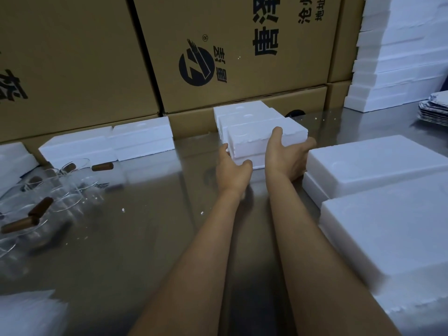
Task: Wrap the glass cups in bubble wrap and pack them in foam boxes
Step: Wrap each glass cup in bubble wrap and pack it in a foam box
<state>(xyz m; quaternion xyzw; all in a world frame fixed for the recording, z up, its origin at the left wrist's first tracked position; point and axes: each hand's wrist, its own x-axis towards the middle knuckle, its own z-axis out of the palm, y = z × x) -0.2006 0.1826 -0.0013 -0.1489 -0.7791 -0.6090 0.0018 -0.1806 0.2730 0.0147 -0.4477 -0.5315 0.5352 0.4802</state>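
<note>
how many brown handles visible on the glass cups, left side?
3 clear: one brown handle beside the rear cups, one mid-cluster, one at the near-left edge. A darker shape further left may be another; some may be hidden.

Two bare forearms, no sleeves in view, left grip (231, 174), right grip (287, 156), both ungloved

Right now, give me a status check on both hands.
Left hand, right hand gripping white foam box. Clear glass cups unwrapped, far left. Nothing between.

Glass cups (36, 197) left of foam boxes (261, 139), cartons (242, 57) behind.
</note>
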